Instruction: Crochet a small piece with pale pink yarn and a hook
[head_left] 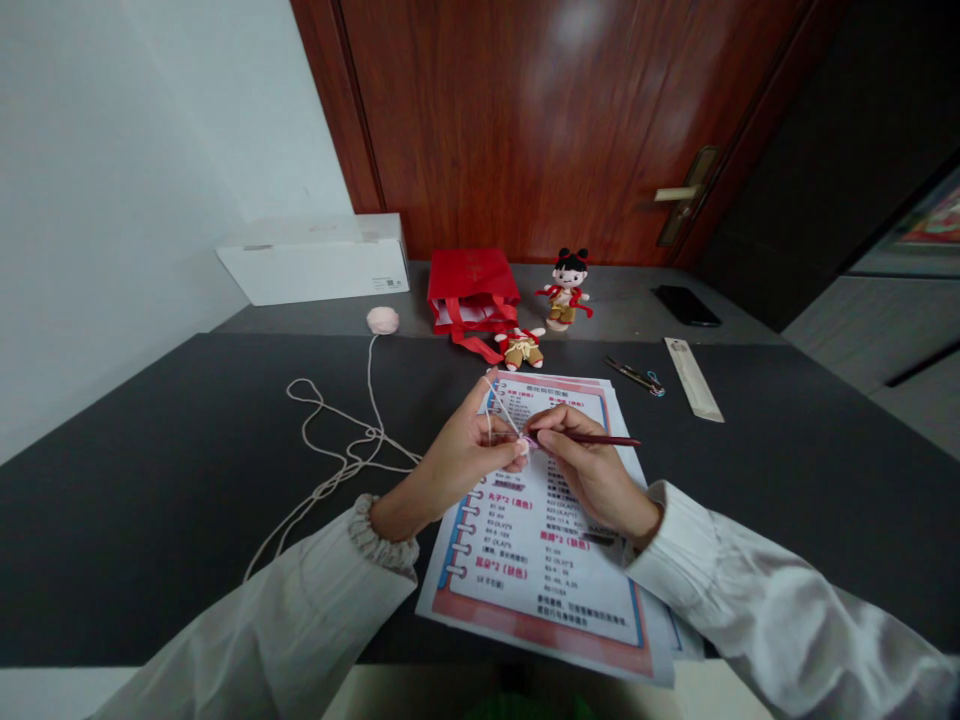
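Head view, looking down at a dark table [787, 470]: a person in white sleeves works pale yarn [337, 455] with a crochet hook [600, 439] above a printed pattern sheet [540, 560]. Pinched between thumb and fingers of the left hand [465, 458] is a tiny piece of stitching [523, 447], with the forefinger raised and a strand of yarn running over it. Clasped pencil-style in the right hand [592, 470] is the hook, its tip meeting the stitching just beside the left fingertips. Loose yarn trails in loops across the table to the left and leads up to a small pink ball [383, 320] near the far edge. Behind the sheet stand a red bag [472, 290], a standing doll [566, 290] in red and a smaller figure [523, 349] lying before the bag. Scissors [636, 377], a flat packet [694, 379] and a phone [686, 306] lie to the right; a white box [315, 258] sits at the back left, before a wooden door [540, 120].
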